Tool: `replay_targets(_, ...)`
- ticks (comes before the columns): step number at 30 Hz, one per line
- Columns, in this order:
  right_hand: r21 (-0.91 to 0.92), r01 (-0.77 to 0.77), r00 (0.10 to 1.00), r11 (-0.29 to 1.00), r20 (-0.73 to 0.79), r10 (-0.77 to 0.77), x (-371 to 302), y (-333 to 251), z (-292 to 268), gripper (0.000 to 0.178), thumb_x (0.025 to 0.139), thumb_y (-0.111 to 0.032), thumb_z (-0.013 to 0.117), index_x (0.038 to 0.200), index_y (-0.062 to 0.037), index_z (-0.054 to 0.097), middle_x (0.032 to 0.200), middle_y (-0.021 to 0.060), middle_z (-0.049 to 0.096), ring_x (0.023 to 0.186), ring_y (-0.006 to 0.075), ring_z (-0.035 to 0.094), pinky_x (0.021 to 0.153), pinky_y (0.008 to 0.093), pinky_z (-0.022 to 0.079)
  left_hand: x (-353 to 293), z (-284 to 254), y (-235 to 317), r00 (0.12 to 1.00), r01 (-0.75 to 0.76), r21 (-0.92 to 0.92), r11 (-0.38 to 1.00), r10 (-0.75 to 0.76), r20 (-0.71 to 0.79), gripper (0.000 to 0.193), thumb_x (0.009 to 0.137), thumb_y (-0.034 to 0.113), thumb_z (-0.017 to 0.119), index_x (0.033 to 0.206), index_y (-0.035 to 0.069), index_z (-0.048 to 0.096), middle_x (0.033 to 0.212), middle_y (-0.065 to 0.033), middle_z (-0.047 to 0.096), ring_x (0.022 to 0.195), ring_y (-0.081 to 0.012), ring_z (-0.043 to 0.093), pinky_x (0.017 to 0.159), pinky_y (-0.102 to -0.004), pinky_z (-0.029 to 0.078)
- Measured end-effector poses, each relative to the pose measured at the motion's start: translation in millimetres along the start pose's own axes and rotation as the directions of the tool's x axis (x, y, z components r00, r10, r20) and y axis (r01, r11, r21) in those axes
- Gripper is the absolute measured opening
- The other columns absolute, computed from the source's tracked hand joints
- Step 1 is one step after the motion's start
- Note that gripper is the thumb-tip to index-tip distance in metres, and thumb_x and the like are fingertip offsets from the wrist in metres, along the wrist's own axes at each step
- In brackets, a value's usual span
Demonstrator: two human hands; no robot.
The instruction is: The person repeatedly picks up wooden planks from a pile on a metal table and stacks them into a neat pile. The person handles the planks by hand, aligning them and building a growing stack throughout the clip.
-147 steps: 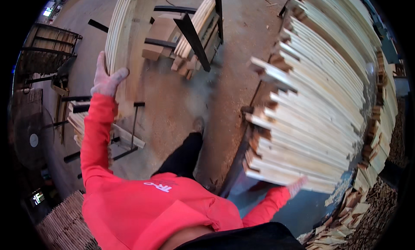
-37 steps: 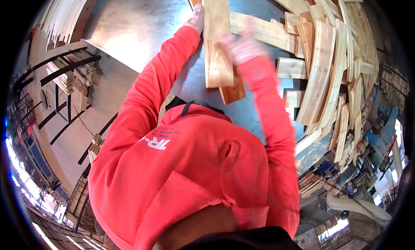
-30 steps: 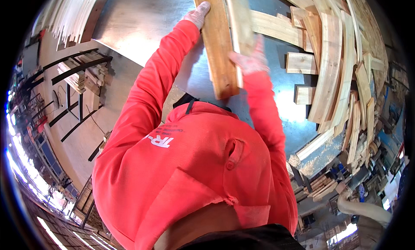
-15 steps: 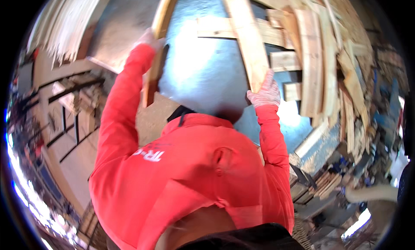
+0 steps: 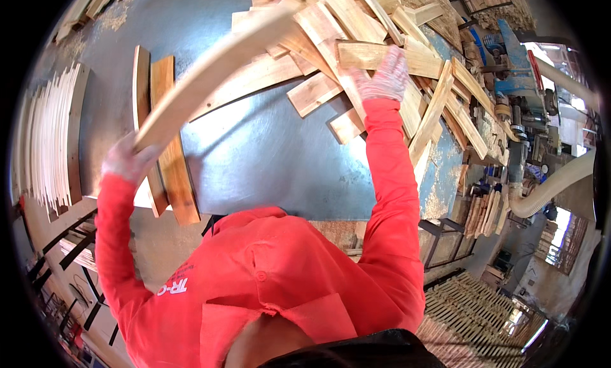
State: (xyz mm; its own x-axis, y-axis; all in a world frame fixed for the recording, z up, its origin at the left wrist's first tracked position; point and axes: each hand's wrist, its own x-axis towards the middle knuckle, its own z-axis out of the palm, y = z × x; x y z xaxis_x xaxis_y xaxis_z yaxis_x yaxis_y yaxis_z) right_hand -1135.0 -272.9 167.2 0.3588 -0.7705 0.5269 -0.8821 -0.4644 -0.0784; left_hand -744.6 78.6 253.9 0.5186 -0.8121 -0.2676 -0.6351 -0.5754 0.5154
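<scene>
Left hand (image 5: 129, 159) gripping long board (image 5: 202, 83), right hand (image 5: 386, 80) on plank (image 5: 359, 55)

The metal table (image 5: 267, 177) carries two boards (image 5: 172, 171) side by side at its left, near ends by the near edge, and a heap of boards (image 5: 324, 31), crossed, at its right. Sawdust (image 5: 436, 201) lies along the right edge. A row of boards (image 5: 54, 139) at the far left seems to stand on it, though the view bends there.
</scene>
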Motion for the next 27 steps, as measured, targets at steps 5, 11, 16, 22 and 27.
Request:
replay_targets(5, 0.038, -0.879, 0.464, 0.475, 0.294, 0.835, 68.9, -5.3, 39.9, 0.12, 0.07, -0.074, 0.065, 0.152, -0.004, 0.012, 0.153, 0.033, 0.013, 0.14, 0.0416, 0.026, 0.113, 0.0507, 0.024, 7.2, 10.7, -231.7, 0.85, 0.39, -0.241, 0.889, -0.448, -0.278, 0.04, 0.086, 0.028, 0.068, 0.117, 0.004, 0.063, 0.104, -0.0127, 0.07, 0.095, -0.0205, 0.067, 0.082, -0.0335, 0.05)
replay_targets(11, -0.267, -0.631, 0.622, 0.728, 0.387, 0.681, 70.8, -5.9, 70.0, 0.087, 0.077, -0.055, 0.066, 0.138, -0.0012, 0.036, 0.134, 0.0264, 0.041, 0.118, 0.0355, 0.049, 0.096, 0.0446, 0.042, 38.4, 70.0, -316.6, 0.787, 0.611, 0.176, 0.772, -0.568, -0.239, 0.061, 0.075, 0.051, 0.07, 0.115, 0.007, 0.065, 0.111, -0.0192, 0.067, 0.105, -0.0364, 0.063, 0.091, -0.0446, 0.049)
replay_targets(16, 0.196, -0.608, 0.714, 0.769, 0.56, 0.421, 56.6, 0.9, 33.0, 0.065, 0.081, -0.043, 0.064, 0.127, 0.0001, 0.048, 0.118, 0.0222, 0.055, 0.103, 0.0328, 0.059, 0.084, 0.0454, 0.049, 45.4, 76.7, -296.0, 0.811, 0.585, 0.037, 0.81, -0.585, -0.026, 0.055, 0.075, 0.044, 0.073, 0.116, 0.007, 0.065, 0.105, -0.0195, 0.068, 0.096, -0.0314, 0.066, 0.086, -0.0398, 0.05)
replay_targets(22, 0.778, -0.61, 0.591, -0.152, 0.574, 0.567, -64.6, -128.2, -29.8, 0.054, 0.079, -0.022, 0.064, 0.127, -0.0019, 0.048, 0.104, 0.0189, 0.059, 0.085, 0.0283, 0.062, 0.066, 0.0385, 0.057, 59.4, 84.2, -342.2, 0.913, 0.406, -0.258, 0.877, -0.382, 0.141, 0.062, 0.078, 0.054, 0.066, 0.121, 0.01, 0.065, 0.113, -0.0167, 0.067, 0.104, -0.0292, 0.062, 0.092, -0.039, 0.046)
replay_targets(27, 0.865, -0.459, 0.861, -0.203, 0.489, 0.138, -106.9, -273.6, -49.1, 0.076, 0.074, -0.02, 0.069, 0.141, -0.0061, 0.035, 0.114, 0.0143, 0.055, 0.092, 0.0267, 0.06, 0.071, 0.034, 0.054, 64.2, 17.1, -294.2, 0.946, 0.322, -0.351, 0.879, -0.29, 0.142, 0.062, 0.079, 0.058, 0.062, 0.122, 0.012, 0.064, 0.116, -0.0131, 0.066, 0.102, -0.027, 0.062, 0.09, -0.0386, 0.047)
